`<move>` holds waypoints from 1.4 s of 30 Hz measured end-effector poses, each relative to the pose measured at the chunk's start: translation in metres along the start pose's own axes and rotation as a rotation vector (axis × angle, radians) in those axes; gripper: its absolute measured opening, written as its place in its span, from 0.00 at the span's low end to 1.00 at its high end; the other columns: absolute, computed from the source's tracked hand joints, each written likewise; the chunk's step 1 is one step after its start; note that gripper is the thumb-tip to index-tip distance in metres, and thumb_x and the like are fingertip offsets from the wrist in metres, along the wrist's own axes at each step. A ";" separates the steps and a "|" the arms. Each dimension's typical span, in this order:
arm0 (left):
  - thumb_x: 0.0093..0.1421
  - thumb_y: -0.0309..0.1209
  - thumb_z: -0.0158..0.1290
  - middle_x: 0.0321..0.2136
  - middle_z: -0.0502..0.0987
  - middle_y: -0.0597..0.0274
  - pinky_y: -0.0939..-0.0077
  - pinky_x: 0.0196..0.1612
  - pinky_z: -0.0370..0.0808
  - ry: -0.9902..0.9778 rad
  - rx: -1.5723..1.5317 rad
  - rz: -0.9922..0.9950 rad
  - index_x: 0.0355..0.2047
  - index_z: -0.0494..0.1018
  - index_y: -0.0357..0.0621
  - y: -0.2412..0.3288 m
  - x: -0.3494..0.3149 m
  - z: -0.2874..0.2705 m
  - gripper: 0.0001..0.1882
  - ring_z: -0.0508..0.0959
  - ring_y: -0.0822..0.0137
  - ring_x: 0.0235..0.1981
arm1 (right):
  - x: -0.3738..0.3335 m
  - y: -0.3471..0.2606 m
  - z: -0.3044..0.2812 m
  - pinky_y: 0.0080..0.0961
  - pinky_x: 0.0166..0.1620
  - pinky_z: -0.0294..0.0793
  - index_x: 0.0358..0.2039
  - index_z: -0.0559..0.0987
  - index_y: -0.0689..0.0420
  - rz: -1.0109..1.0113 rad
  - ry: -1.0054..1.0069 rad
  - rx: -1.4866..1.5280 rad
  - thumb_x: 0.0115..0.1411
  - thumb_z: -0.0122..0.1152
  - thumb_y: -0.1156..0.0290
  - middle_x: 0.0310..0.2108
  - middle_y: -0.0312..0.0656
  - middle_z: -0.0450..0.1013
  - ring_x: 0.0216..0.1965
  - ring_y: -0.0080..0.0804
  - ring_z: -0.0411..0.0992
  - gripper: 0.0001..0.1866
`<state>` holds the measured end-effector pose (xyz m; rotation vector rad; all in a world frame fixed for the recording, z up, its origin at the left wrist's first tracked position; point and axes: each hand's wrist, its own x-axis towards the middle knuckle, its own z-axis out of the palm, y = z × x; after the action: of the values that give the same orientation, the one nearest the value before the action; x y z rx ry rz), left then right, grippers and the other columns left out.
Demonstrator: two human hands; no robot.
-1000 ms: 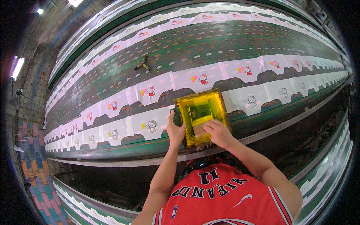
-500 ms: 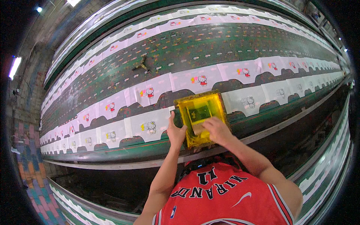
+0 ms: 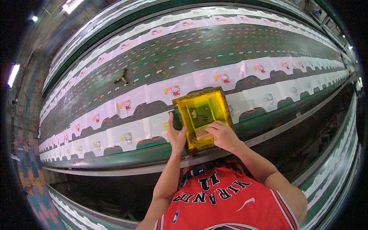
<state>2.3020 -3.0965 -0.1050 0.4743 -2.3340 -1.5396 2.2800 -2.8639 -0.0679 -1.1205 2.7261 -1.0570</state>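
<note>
A screen-printing frame [image 3: 224,115] with a yellow rim and a dark greenish mesh window is at the table's near edge, over the near row of white fabric pieces [image 3: 147,128]. My left hand [image 3: 176,137] grips its left side, thumb at the rim and one finger pointing up along it. My right hand [image 3: 224,136] pinches a wooden squeegee [image 3: 201,133] inside the frame, at the near end of the mesh. Whether the frame touches the fabric cannot be seen. Cartoon cat prints [image 3: 125,138] show on the pieces to its left.
The long green table [image 3: 153,81] carries further rows of printed pieces [image 3: 175,91]. A dark, stained tool-like object [image 3: 122,78] lies on it, left of centre. A metal rail [image 3: 115,168] runs along the near edge. Another table [image 3: 322,188] with white pieces stands at lower right.
The frame and both hands have moved right along the near row, and the view has shifted with them. Yellow print now shows just left of the frame. The squeegee stays in my right hand.
</note>
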 end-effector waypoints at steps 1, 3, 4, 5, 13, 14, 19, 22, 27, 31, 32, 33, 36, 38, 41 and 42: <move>0.53 0.20 0.61 0.65 0.73 0.44 0.67 0.59 0.74 -0.007 -0.018 -0.031 0.72 0.62 0.37 0.008 -0.001 0.022 0.44 0.79 0.60 0.57 | -0.007 0.015 -0.016 0.40 0.57 0.75 0.42 0.80 0.61 0.005 -0.010 -0.012 0.49 0.62 0.82 0.44 0.46 0.77 0.51 0.48 0.74 0.17; 0.53 0.21 0.61 0.65 0.73 0.44 0.68 0.57 0.75 -0.024 -0.039 -0.099 0.72 0.62 0.38 0.019 -0.009 0.055 0.44 0.80 0.61 0.55 | -0.020 0.038 -0.039 0.40 0.57 0.75 0.43 0.80 0.61 0.018 -0.029 -0.021 0.49 0.62 0.82 0.44 0.46 0.77 0.51 0.48 0.73 0.18; 0.52 0.21 0.62 0.65 0.74 0.44 0.69 0.53 0.76 0.031 0.000 0.009 0.73 0.62 0.40 0.009 -0.014 0.072 0.45 0.81 0.63 0.51 | -0.027 0.048 -0.047 0.40 0.54 0.77 0.44 0.81 0.60 0.009 -0.012 -0.024 0.50 0.64 0.82 0.42 0.44 0.77 0.49 0.49 0.75 0.18; 0.52 0.21 0.62 0.65 0.74 0.44 0.69 0.51 0.77 0.032 0.035 0.049 0.73 0.62 0.40 0.009 -0.016 0.085 0.46 0.82 0.63 0.49 | -0.033 0.057 -0.053 0.40 0.55 0.76 0.44 0.81 0.61 0.021 -0.016 -0.009 0.49 0.63 0.82 0.43 0.45 0.77 0.49 0.49 0.74 0.18; 0.51 0.20 0.62 0.65 0.74 0.44 0.69 0.49 0.78 -0.024 0.089 -0.054 0.72 0.62 0.39 0.026 -0.026 0.121 0.46 0.83 0.64 0.47 | -0.062 0.093 -0.066 0.41 0.56 0.76 0.42 0.79 0.61 -0.001 -0.041 0.031 0.51 0.61 0.81 0.44 0.46 0.76 0.51 0.49 0.73 0.16; 0.51 0.20 0.62 0.64 0.74 0.45 0.69 0.47 0.79 -0.002 0.102 -0.016 0.73 0.62 0.41 0.016 -0.026 0.119 0.46 0.83 0.64 0.44 | -0.061 0.093 -0.066 0.41 0.56 0.76 0.42 0.79 0.62 -0.018 -0.037 0.049 0.51 0.61 0.81 0.44 0.46 0.76 0.51 0.49 0.73 0.16; 0.51 0.22 0.63 0.65 0.74 0.45 0.64 0.48 0.79 -0.021 0.205 -0.036 0.73 0.61 0.44 0.020 -0.023 0.121 0.47 0.84 0.59 0.43 | -0.065 0.097 -0.064 0.41 0.57 0.76 0.43 0.80 0.62 -0.043 -0.015 0.071 0.52 0.61 0.81 0.45 0.47 0.76 0.51 0.50 0.74 0.16; 0.51 0.22 0.63 0.65 0.74 0.44 0.61 0.49 0.79 -0.036 0.215 -0.093 0.73 0.61 0.45 0.024 -0.024 0.119 0.47 0.85 0.57 0.43 | -0.067 0.092 -0.069 0.40 0.57 0.76 0.44 0.80 0.63 -0.033 -0.011 0.057 0.53 0.60 0.81 0.46 0.47 0.76 0.51 0.49 0.74 0.16; 0.51 0.22 0.63 0.64 0.74 0.43 0.61 0.50 0.79 -0.047 0.232 -0.084 0.73 0.61 0.44 0.024 -0.025 0.117 0.47 0.85 0.55 0.43 | -0.080 0.080 -0.075 0.42 0.55 0.77 0.45 0.80 0.62 -0.029 -0.017 0.061 0.51 0.61 0.83 0.45 0.47 0.77 0.50 0.50 0.75 0.19; 0.50 0.22 0.64 0.62 0.76 0.42 0.59 0.50 0.79 -0.002 0.227 0.009 0.73 0.62 0.42 0.010 -0.025 0.119 0.47 0.85 0.50 0.43 | -0.084 0.086 -0.057 0.40 0.58 0.74 0.44 0.80 0.62 -0.075 0.028 -0.027 0.51 0.60 0.81 0.46 0.47 0.77 0.52 0.49 0.74 0.17; 0.50 0.22 0.64 0.61 0.76 0.41 0.58 0.51 0.78 0.010 0.230 0.037 0.73 0.62 0.42 0.006 -0.026 0.121 0.47 0.85 0.49 0.44 | -0.078 0.091 -0.052 0.41 0.58 0.74 0.44 0.80 0.62 -0.074 0.043 -0.031 0.51 0.60 0.81 0.46 0.48 0.77 0.52 0.50 0.74 0.17; 0.50 0.22 0.65 0.60 0.77 0.40 0.57 0.51 0.78 -0.007 0.233 0.001 0.73 0.62 0.42 0.012 -0.025 0.121 0.48 0.85 0.48 0.44 | -0.066 0.099 -0.049 0.42 0.57 0.74 0.43 0.80 0.62 -0.066 0.061 -0.037 0.51 0.60 0.81 0.45 0.49 0.77 0.51 0.51 0.74 0.17; 0.49 0.22 0.66 0.57 0.78 0.39 0.56 0.52 0.78 -0.055 0.223 -0.077 0.72 0.62 0.42 0.028 -0.022 0.119 0.48 0.84 0.45 0.45 | -0.012 0.132 -0.041 0.45 0.52 0.77 0.44 0.81 0.60 -0.013 0.108 -0.026 0.51 0.62 0.81 0.43 0.50 0.78 0.48 0.54 0.75 0.17; 0.49 0.22 0.66 0.56 0.79 0.38 0.56 0.52 0.78 -0.073 0.189 -0.090 0.72 0.62 0.42 0.030 -0.022 0.114 0.48 0.84 0.44 0.46 | 0.028 0.142 -0.054 0.46 0.51 0.76 0.43 0.81 0.60 0.025 0.062 -0.005 0.51 0.61 0.81 0.42 0.51 0.77 0.47 0.55 0.75 0.16; 0.49 0.23 0.66 0.55 0.79 0.38 0.57 0.51 0.78 -0.040 0.225 -0.049 0.71 0.63 0.41 0.019 -0.021 0.118 0.47 0.84 0.43 0.46 | 0.047 0.145 -0.053 0.47 0.53 0.76 0.41 0.81 0.62 0.052 0.066 0.019 0.52 0.61 0.80 0.41 0.52 0.78 0.48 0.56 0.75 0.14; 0.49 0.23 0.66 0.56 0.79 0.38 0.57 0.52 0.78 -0.054 0.220 -0.070 0.71 0.63 0.42 0.022 -0.022 0.118 0.47 0.83 0.43 0.48 | 0.046 0.148 -0.052 0.47 0.54 0.76 0.40 0.81 0.63 0.063 0.077 0.024 0.52 0.61 0.80 0.41 0.53 0.79 0.48 0.56 0.75 0.13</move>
<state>2.2689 -2.9815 -0.1310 0.5787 -2.5684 -1.3460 2.1413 -2.7860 -0.1046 -1.0039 2.7780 -1.1447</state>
